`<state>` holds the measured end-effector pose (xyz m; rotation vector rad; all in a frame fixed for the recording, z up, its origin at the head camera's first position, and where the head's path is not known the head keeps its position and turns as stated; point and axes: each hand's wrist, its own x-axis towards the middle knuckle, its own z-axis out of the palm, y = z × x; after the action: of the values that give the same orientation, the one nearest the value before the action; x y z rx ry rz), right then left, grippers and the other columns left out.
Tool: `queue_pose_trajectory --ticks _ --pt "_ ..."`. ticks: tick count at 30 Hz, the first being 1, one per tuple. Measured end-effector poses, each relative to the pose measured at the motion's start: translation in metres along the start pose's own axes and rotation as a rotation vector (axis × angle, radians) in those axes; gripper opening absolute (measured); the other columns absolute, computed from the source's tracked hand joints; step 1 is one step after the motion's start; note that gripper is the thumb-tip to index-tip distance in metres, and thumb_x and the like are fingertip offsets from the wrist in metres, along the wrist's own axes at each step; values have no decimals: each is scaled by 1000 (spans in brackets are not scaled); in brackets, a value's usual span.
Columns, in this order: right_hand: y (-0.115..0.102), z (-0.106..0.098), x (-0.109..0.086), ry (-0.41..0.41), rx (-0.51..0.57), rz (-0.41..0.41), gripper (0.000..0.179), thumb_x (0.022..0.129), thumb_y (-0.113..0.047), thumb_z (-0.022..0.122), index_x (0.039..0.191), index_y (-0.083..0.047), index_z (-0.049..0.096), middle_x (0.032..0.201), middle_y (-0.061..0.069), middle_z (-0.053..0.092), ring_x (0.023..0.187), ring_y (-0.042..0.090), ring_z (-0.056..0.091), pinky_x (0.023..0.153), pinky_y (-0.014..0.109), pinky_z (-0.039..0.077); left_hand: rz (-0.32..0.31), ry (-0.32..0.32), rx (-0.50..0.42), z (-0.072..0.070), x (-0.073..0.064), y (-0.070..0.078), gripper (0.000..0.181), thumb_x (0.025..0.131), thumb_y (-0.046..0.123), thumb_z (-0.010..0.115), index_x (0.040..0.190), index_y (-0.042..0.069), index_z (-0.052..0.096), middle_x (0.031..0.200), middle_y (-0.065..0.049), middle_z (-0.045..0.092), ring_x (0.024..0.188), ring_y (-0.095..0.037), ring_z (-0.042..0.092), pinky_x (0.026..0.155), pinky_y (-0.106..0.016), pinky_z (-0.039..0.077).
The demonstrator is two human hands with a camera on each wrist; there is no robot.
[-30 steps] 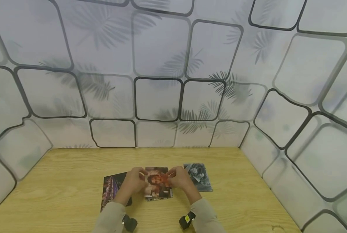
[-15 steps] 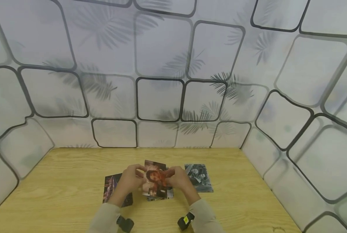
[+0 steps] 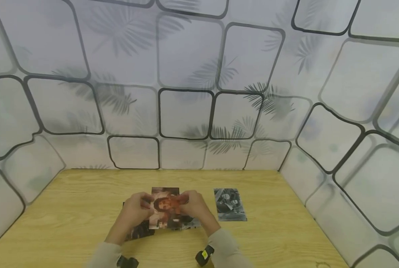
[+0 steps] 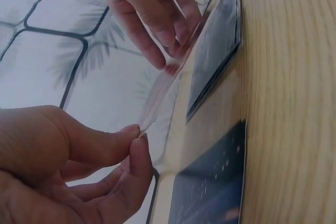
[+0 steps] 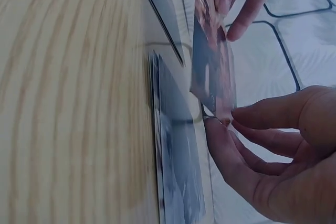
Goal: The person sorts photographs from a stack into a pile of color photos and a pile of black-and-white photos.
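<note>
A photo print (image 3: 165,204) with a reddish portrait is held up off the table between both hands. My left hand (image 3: 136,210) pinches its left edge between thumb and fingers; my right hand (image 3: 196,206) pinches its right edge. In the left wrist view the print (image 4: 157,95) appears edge-on, raised above the wood. Beneath and right of it lies a small stack of grey prints (image 5: 178,150), partly covered in the head view. A dark print pile (image 3: 140,231) lies at the left, partly hidden by the left hand and the held print.
A black-and-white photo (image 3: 230,204) lies flat to the right of the hands. The wood-grain table (image 3: 279,238) meets a patterned cloth backdrop (image 3: 186,115) at the back and sides. Dark wrist cameras (image 3: 204,255) sit at both sleeves.
The reddish portrait print has been lifted off the middle stack and carried left, over toward the dark pile. Both hands moved left with it, uncovering some of the grey stack.
</note>
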<state>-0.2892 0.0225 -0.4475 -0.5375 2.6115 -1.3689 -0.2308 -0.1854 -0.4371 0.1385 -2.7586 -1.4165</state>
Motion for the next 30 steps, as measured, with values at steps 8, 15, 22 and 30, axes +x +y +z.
queue_pose_trajectory --ticks 8,15,22,30 --pt "-13 22 4 -50 -12 -29 32 75 -6 77 107 -8 70 94 7 70 75 11 64 61 25 54 12 -14 41 -22 -6 -16 39 72 -2 72 110 -1 62 85 -12 63 67 -16 60 56 -29 53" --pt "-25 41 8 -70 -45 -23 29 77 -9 76 106 -10 70 96 4 69 76 9 61 56 23 50 -20 -88 49 -43 -10 -23 36 75 -4 71 110 -3 61 86 -14 60 68 -17 59 57 -30 55" --pt "-32 58 11 -76 -19 3 30 77 -8 77 106 -10 70 94 3 66 70 7 60 53 22 50 -91 -103 -11 -55 -13 -29 34 75 -10 69 108 -7 59 90 -18 60 69 -18 61 61 -31 58" --pt "-37 71 15 -47 -85 -27 30 73 -2 77 102 -9 72 89 2 67 68 6 60 54 20 49 -89 -114 37 -64 -14 -35 33 74 -10 70 105 -7 59 89 -18 62 71 -18 61 61 -33 58"
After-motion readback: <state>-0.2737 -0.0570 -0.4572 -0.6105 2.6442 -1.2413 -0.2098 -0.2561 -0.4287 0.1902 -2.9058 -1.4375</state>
